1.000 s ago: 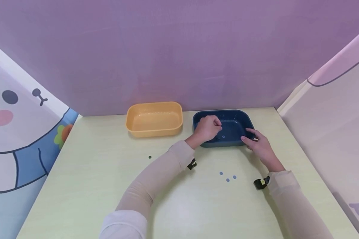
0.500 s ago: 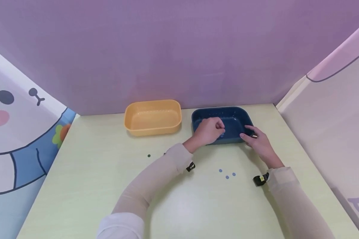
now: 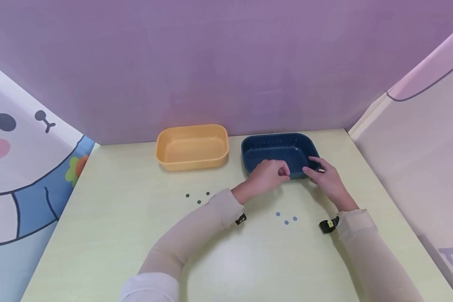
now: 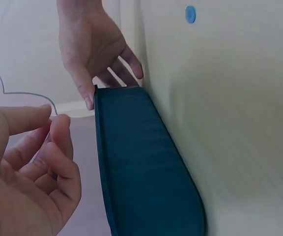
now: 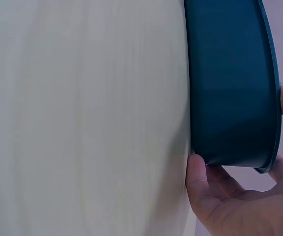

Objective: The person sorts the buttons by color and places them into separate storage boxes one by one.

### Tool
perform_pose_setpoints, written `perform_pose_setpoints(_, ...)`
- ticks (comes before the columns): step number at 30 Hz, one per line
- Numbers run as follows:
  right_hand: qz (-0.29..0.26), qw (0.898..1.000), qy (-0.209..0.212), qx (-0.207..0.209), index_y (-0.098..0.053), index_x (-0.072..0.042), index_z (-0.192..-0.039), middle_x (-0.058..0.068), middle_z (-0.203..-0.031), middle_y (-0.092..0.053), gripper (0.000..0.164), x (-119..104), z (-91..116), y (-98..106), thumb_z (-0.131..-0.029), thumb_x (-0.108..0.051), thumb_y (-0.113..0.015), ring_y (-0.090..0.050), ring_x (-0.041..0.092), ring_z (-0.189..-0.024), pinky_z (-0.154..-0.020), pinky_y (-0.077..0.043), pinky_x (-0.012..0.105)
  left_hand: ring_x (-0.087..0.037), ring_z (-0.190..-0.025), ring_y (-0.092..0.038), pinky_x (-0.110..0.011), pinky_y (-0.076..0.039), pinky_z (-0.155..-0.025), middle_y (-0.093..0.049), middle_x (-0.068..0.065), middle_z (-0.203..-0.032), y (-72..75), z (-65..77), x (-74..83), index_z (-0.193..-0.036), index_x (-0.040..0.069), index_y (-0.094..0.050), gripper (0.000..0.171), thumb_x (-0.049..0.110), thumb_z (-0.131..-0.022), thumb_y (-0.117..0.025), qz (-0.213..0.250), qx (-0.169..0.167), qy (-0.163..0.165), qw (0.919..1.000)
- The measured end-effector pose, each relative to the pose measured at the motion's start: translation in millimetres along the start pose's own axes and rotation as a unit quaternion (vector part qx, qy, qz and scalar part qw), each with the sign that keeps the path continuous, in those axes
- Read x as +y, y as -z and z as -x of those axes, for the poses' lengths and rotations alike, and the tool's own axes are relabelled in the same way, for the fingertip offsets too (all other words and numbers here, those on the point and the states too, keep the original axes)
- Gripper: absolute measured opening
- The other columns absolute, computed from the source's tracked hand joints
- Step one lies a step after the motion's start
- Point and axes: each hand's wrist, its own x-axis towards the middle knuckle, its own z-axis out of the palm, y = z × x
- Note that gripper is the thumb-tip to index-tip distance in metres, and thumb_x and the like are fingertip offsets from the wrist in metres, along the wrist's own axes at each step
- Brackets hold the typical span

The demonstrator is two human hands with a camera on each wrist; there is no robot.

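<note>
My left hand (image 3: 268, 174) is above the near rim of the dark blue tray (image 3: 275, 153). In the left wrist view, its thumb and index fingertips meet in a pinch; a small blue button seems held there, mostly hidden by the fingers. My right hand (image 3: 326, 180) holds the tray's near right corner, thumb at the front and fingers around the side. Several small round buttons lie on the table: blue buttons (image 3: 286, 222) in front of the tray, green buttons (image 3: 199, 202) left of my left forearm.
A yellow tray (image 3: 192, 163) stands left of the blue one, by the purple backdrop (image 3: 211, 75). Printed panels flank the pale table (image 3: 249, 268) on both sides. My left forearm (image 3: 188, 228) reaches across the table's middle.
My left hand has come from inside the blue tray toward its near rim. More green buttons show beside the forearm. My right hand stays at the tray's corner.
</note>
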Motion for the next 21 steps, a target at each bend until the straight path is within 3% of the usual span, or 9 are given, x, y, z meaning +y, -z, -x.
perform_pose_setpoints(5, -0.001, 1.0, 0.002, 0.0, -0.034, -0.007, -0.157, 0.026, -0.15, -0.039, 0.073, 0.2, -0.2, -0.4, -0.099, -0.042, -0.063, -0.059, 0.033, -0.109, -0.077, -0.053, 0.015, -0.003, -0.069, -0.057, -0.016, -0.047, -0.062, -0.063, 0.014, -0.081, -3.6, 4.4, -0.5, -0.094, 0.019, -0.072, 0.003, 0.021, -0.096, -0.072, -0.027, -0.01, -0.025, 0.9993)
perform_pose_setpoints(11, 0.0, 1.0, -0.004, -0.002, -0.032, -0.007, -0.157, 0.026, -0.149, -0.04, 0.072, -0.4, -0.3, -0.4, -0.101, -0.038, -0.063, -0.059, 0.034, -0.111, -0.078, -0.054, 0.016, -0.004, -0.069, -0.058, -0.017, -0.047, -0.063, -0.064, 0.014, -0.082, -4.9, 7.4, -0.3, -0.091, 0.021, -0.07, 0.005, 0.021, -0.096, -0.072, -0.031, -0.027, -0.023, 0.9989)
perform_pose_setpoints(15, -0.004, 1.0, -0.004, -0.003, -0.032, -0.007, -0.158, 0.027, -0.152, -0.037, 0.072, -0.5, -0.6, -0.6, -0.1, -0.038, -0.063, -0.058, 0.036, -0.113, -0.078, -0.053, 0.016, -0.004, -0.074, -0.058, -0.018, -0.047, -0.066, -0.065, 0.013, -0.087, -7.6, 9.4, -0.9, -0.098, 0.02, -0.074, 0.004, 0.023, -0.096, -0.072, -0.068, -0.084, -0.019, 0.994)
perform_pose_setpoints(21, -0.012, 1.0, -0.001, -0.005, -0.03, -0.007, -0.158, 0.027, -0.154, -0.035, 0.073, 1.2, -0.5, -0.7, -0.1, -0.039, -0.063, -0.056, 0.036, -0.115, -0.076, -0.052, 0.012, -0.008, -0.081, -0.057, -0.022, -0.048, -0.068, -0.066, 0.014, -0.09, -18.6, 16.0, -5.7, -0.098, 0.022, -0.076, 0.005, 0.023, -0.094, -0.074, -0.124, -0.179, -0.019, 0.9759)
